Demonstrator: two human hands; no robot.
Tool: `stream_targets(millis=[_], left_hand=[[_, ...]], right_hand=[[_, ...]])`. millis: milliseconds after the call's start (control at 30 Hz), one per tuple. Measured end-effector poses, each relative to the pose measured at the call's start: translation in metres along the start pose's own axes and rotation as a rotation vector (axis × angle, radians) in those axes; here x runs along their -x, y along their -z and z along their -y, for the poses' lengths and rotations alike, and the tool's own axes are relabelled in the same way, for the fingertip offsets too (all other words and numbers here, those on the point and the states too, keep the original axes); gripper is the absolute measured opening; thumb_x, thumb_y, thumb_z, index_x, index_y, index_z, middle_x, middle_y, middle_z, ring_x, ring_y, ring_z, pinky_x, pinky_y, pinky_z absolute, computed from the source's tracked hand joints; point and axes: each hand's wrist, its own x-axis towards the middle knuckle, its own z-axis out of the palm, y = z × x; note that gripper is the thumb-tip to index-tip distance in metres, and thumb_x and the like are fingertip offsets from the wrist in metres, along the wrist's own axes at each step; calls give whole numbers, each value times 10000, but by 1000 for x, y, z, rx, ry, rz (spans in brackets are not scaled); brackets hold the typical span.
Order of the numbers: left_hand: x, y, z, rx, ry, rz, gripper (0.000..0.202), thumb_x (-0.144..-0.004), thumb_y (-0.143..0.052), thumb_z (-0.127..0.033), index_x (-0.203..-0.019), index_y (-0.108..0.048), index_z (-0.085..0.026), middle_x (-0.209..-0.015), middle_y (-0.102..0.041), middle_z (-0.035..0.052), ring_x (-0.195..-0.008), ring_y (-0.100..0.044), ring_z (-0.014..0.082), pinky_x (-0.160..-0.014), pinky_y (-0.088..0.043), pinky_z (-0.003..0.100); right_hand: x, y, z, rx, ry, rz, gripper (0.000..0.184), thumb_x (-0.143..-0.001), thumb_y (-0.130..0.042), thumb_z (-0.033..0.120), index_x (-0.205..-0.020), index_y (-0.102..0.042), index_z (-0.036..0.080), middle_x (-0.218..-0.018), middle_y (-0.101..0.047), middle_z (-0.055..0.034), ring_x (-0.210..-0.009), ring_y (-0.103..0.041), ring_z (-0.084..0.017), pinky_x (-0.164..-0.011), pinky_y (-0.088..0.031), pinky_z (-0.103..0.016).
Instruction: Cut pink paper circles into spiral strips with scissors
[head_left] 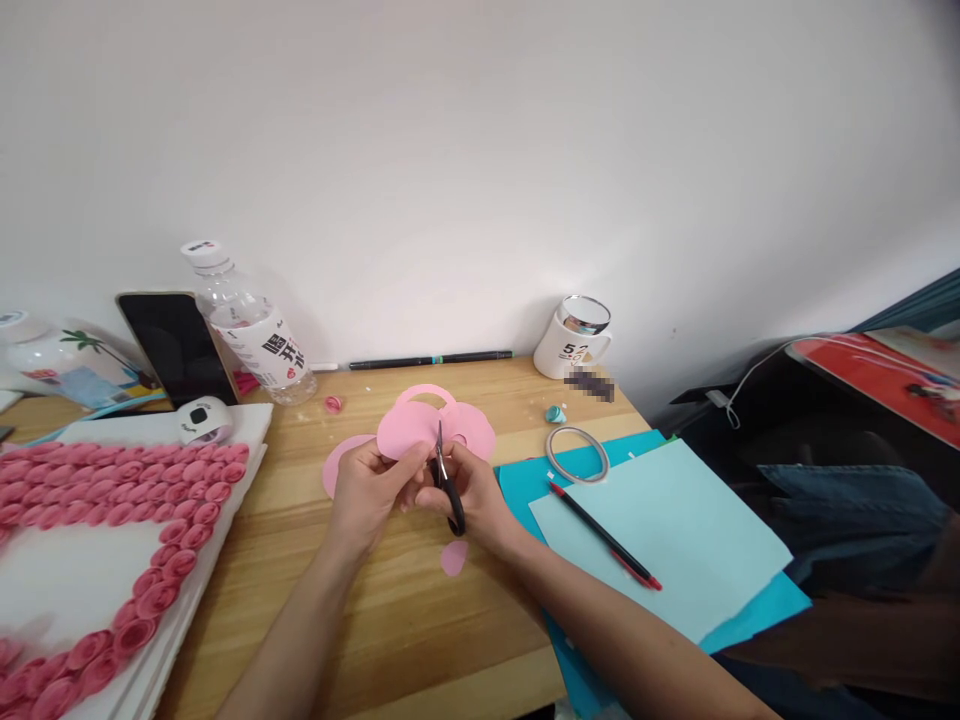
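Above the wooden worktop [390,610], left hand [367,485] is closed on the pink paper [420,430]; right hand [469,495] grips black scissors [448,485], blades at the paper's lower edge.

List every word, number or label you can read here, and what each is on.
"喝开", large black characters, on the water bottle label; the rest is unreadable.
"52" on the white mug; smaller print below is too small.
Red packet at far right and jar at far left: print too blurred.
Pink paper in the left hand, scissors in the right hand: no text.
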Motion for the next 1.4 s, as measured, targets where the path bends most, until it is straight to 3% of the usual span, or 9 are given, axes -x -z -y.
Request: stream_targets(millis=[167,533,1000,1200,1400], left_hand=[[0,0,0,16,0,14,221,-649,-714,-327,-594,-633,-129,-398,-501,-47,-312,-367,40,-325,-271,187],[2,-2,-7,4,-5,-26,254,-592,-735,-325,-517,-572,-145,-382,-496,-39,-308,-359,41,-314,-260,186],[3,-1,-10,31,-29,-14,276,-652,-703,-325,-521,-530,-153,-393,-482,-51,-311,-347,36,-335,-226,187],[1,-1,-7,83,-55,-43,249,-673,-688,-335,-585,-530,-164,-395,-467,-60,-324,-362,50,-336,-237,189],[1,-2,-6,19,-21,-53,319,-644,-705,-351,-491,-506,-155,-355,-453,-47,-306,-342,41,-325,-242,189]], right_hand=[[0,0,0,9,-37,-2,520,-558,-815,494,-800,-460,203,-626,-517,43,-552,-479,-114,-554,-376,-245],[0,-2,9,22,-91,-45,491,-517,-822,496,-763,-529,187,-574,-468,59,-485,-346,-70,-476,-328,-203],[1,0,7,53,-137,-60,467,-526,-814,466,-764,-528,183,-525,-470,69,-467,-384,-74,-427,-293,-190],[3,-2,2,8,-161,-50,459,-526,-822,453,-755,-523,191,-524,-514,59,-448,-416,-79,-429,-326,-198],[3,-6,4,-10,-104,-17,491,-509,-827,491,-733,-505,196,-571,-545,40,-493,-464,-98,-478,-382,-220]])
